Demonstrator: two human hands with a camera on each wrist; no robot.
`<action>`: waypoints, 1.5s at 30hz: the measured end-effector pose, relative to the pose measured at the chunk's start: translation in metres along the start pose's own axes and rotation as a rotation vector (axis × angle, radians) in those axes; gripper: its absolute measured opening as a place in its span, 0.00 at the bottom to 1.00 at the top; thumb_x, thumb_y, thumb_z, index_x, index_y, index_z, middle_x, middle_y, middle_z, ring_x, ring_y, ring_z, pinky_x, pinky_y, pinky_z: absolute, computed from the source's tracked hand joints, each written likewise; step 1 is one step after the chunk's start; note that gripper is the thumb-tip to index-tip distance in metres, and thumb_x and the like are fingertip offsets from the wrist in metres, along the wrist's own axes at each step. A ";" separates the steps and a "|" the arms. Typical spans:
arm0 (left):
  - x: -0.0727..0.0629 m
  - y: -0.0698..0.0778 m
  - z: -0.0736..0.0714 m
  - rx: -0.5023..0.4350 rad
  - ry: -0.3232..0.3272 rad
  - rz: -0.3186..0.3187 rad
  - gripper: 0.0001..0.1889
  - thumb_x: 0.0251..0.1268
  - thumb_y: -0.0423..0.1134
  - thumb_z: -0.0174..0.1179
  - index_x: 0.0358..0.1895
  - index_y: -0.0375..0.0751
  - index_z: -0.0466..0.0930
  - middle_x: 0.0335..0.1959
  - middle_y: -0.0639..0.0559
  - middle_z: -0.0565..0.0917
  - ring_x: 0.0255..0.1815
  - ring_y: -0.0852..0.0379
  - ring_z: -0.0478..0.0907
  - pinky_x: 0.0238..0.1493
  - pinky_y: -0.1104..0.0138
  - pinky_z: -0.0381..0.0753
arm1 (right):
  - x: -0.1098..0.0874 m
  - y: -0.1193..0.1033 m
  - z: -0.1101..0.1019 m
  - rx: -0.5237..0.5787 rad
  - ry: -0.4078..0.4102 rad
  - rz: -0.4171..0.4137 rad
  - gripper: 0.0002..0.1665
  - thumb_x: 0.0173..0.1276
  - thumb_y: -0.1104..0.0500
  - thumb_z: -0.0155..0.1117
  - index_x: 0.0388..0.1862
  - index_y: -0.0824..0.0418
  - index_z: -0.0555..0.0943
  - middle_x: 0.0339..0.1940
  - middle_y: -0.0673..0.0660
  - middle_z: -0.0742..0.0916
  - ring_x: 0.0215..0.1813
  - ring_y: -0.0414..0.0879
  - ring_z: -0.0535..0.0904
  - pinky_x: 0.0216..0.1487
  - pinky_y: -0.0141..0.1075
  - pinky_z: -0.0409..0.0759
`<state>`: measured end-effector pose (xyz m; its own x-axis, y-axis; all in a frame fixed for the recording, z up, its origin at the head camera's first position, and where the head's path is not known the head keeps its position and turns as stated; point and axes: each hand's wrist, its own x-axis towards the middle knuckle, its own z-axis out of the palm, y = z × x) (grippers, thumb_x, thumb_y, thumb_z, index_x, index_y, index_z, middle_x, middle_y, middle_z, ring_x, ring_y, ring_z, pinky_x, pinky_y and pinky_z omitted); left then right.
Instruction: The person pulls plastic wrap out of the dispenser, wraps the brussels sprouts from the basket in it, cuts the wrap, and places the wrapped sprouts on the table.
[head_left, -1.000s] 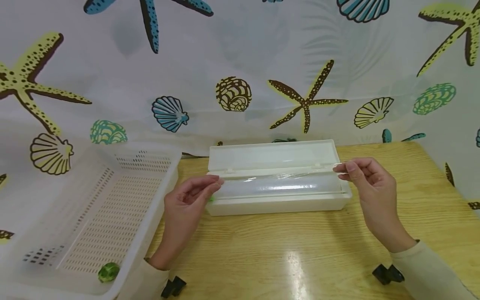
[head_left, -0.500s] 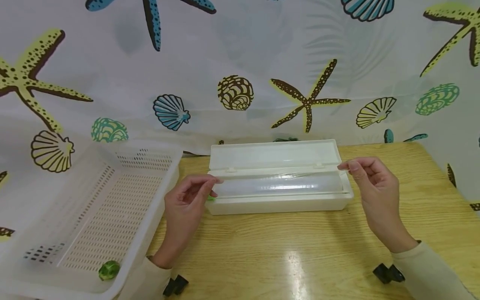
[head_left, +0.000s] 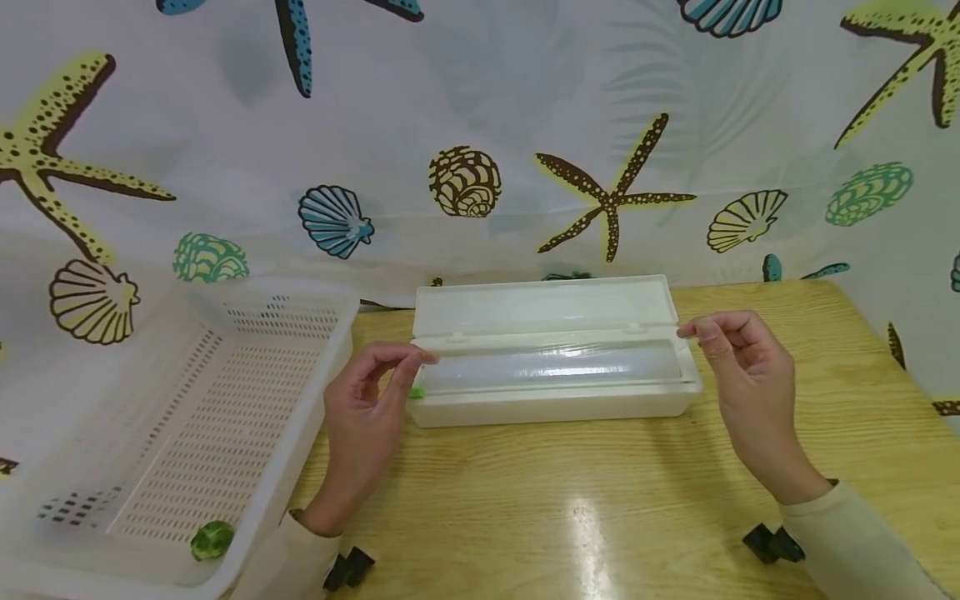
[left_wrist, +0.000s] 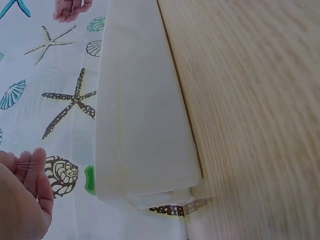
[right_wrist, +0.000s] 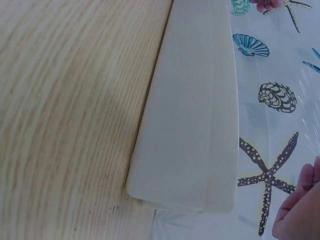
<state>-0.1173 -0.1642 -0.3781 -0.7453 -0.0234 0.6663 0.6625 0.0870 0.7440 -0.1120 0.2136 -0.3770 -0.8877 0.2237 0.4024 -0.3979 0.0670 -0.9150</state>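
In the head view, a long white cling film box [head_left: 555, 407] lies on the table with its lid [head_left: 540, 307] tipped back. Inside it is a roll of clear cling film [head_left: 547, 367]. The left hand [head_left: 371, 408] pinches one corner of the film between thumb and fingers above the box's left end. Over the right end, the right hand [head_left: 753, 379] pinches the other corner. Between them the thin film edge spans the roll, faintly creased. A green slider [left_wrist: 90, 180] shows at the box's left end in the left wrist view.
On the left stands a white perforated plastic basket [head_left: 341, 333] holding a small green brussels sprout-like ball [head_left: 212, 540]. The wooden table [head_left: 510, 500] stretches in front of the box. A curtain [head_left: 465, 100] printed with starfish and shells hangs close behind.
Both hands have drawn slightly apart, the right one a little to the right and the left one a little to the left. The box and basket have stayed put.
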 end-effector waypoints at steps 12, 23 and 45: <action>0.001 0.004 0.001 0.061 -0.012 0.034 0.09 0.76 0.16 0.59 0.50 0.26 0.85 0.49 0.35 0.90 0.57 0.47 0.87 0.60 0.63 0.85 | -0.001 0.005 0.001 -0.038 0.019 -0.134 0.09 0.87 0.67 0.58 0.51 0.76 0.80 0.47 0.57 0.92 0.55 0.49 0.86 0.60 0.32 0.80; -0.001 0.007 0.001 0.054 -0.018 0.083 0.08 0.77 0.15 0.58 0.50 0.25 0.84 0.46 0.35 0.89 0.48 0.49 0.86 0.44 0.70 0.83 | -0.003 0.010 0.001 0.068 0.026 -0.280 0.06 0.83 0.75 0.58 0.50 0.80 0.79 0.48 0.58 0.86 0.51 0.47 0.83 0.53 0.30 0.80; 0.002 0.016 0.004 0.030 -0.003 0.117 0.07 0.78 0.16 0.56 0.48 0.23 0.82 0.44 0.36 0.87 0.52 0.49 0.85 0.58 0.62 0.83 | -0.001 0.002 -0.001 0.138 0.002 -0.341 0.08 0.83 0.76 0.56 0.49 0.86 0.75 0.44 0.60 0.90 0.49 0.49 0.87 0.53 0.34 0.80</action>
<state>-0.1084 -0.1592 -0.3649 -0.6632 -0.0089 0.7484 0.7424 0.1187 0.6593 -0.1112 0.2145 -0.3795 -0.6982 0.2132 0.6834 -0.6984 0.0066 -0.7156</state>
